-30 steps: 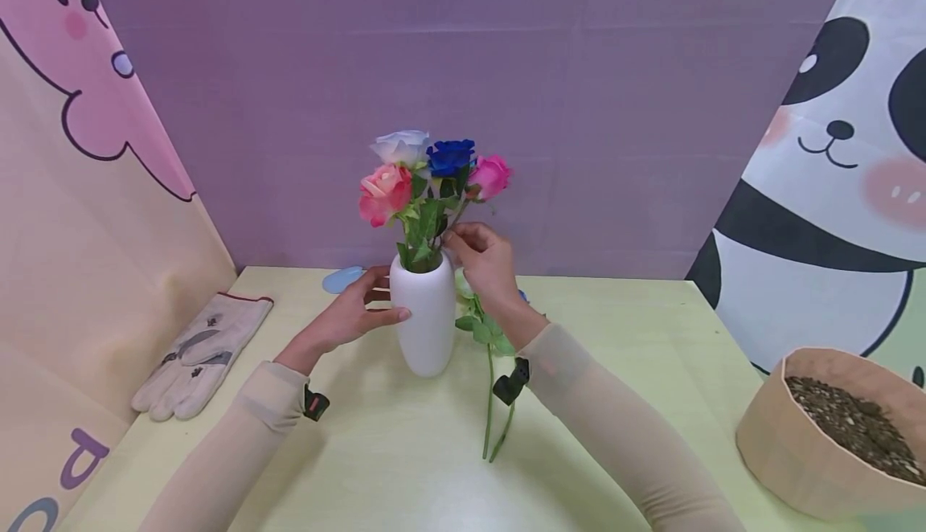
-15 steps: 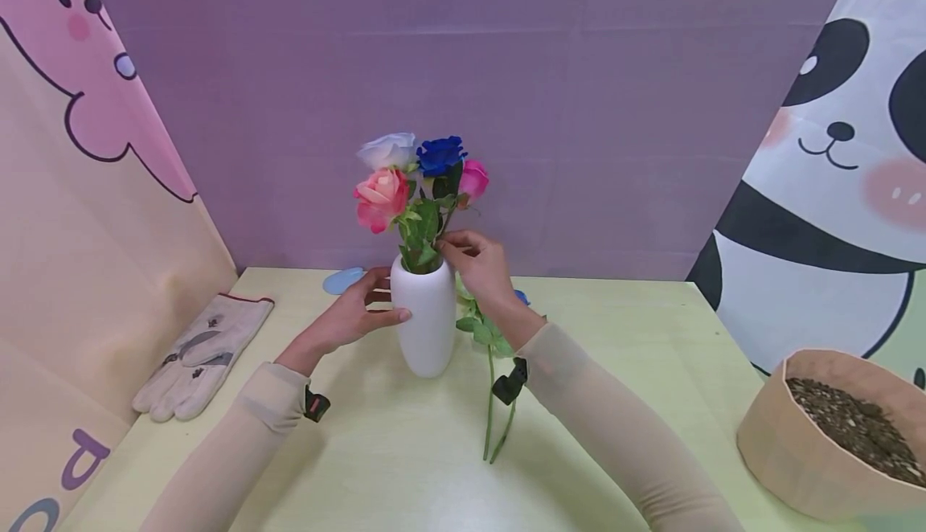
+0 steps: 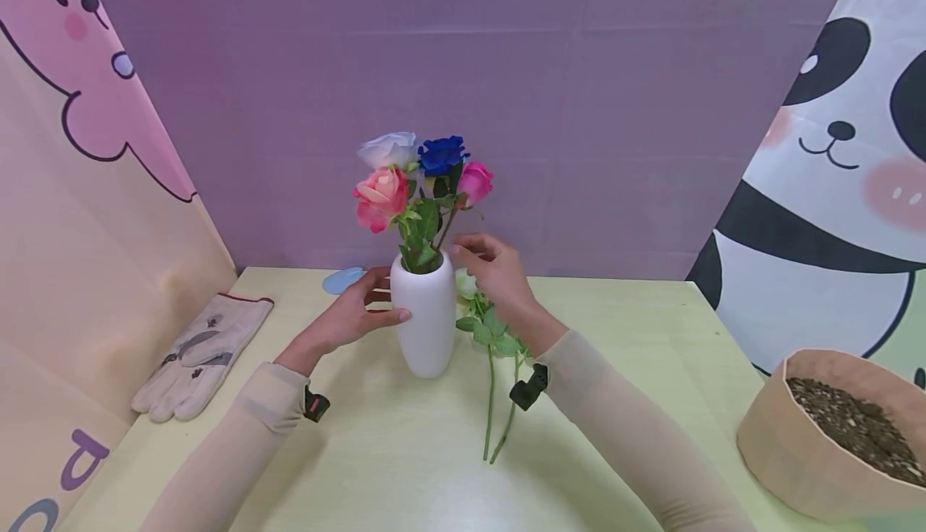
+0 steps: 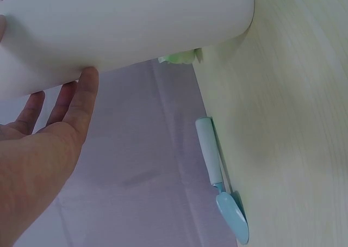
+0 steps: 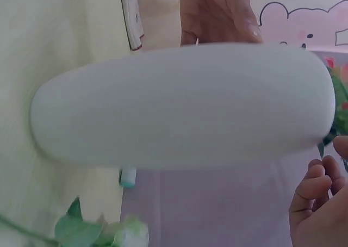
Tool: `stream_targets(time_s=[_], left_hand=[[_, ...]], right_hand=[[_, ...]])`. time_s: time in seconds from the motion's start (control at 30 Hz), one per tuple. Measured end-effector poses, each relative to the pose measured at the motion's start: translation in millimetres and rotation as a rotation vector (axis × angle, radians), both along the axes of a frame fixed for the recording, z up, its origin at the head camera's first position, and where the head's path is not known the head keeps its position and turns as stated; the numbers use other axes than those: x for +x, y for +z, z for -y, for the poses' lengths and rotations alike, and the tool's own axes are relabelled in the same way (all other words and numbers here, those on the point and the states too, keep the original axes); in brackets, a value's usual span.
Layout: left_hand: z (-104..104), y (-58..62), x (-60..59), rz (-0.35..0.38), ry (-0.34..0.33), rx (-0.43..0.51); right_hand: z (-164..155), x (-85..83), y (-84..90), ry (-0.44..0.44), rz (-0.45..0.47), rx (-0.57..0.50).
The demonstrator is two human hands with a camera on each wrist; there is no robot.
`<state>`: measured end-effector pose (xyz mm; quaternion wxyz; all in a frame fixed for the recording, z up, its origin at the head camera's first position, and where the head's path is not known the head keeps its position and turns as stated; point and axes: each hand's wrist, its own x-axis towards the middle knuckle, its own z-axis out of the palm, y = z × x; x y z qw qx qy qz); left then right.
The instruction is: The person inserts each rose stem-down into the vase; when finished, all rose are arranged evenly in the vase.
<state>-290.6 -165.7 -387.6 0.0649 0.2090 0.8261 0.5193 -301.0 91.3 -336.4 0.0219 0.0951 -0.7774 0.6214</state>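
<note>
A purple cloth (image 3: 615, 114) hung behind the pale tabletop (image 3: 615, 403). A tan pot (image 3: 810, 444) of dark soil stood at the right side. The white vase (image 3: 427, 323) stood upright near the middle of the tabletop, towards the back. A pair of pale gloves (image 3: 206, 355) lay at the left. The left hand (image 3: 354, 311) held the vase from its left side, thumb on the front and fingers spread along the wall. The right hand (image 3: 495, 271) was beside the vase's rim, its fingers loosely bent and holding nothing; whether they touched the rim could not be told. Two loose flowers (image 3: 489, 387) lay just right of the vase, partly under the right forearm. In the vase stood a coral rose (image 3: 382, 194), a white rose (image 3: 391, 150), a blue rose (image 3: 441, 156) and a pink rose (image 3: 475, 183), the pink one leaning right. A small blue trowel (image 4: 213, 171) lay by the back edge, behind the left hand.
</note>
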Motion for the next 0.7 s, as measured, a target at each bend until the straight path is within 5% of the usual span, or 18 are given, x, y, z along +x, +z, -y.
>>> stream_targets(time_s=[0.27, 0.7], left_hand=[[1, -2.3, -0.8, -0.005, -0.001, 0.006], [2, -1.9, -0.8, -0.012, -0.003, -0.002]], right_hand=[[-32, -4.7, -12.4, -0.032, 0.034, -0.018], [-65, 0.2, -37.1, -0.002, 0.119, 0.167]])
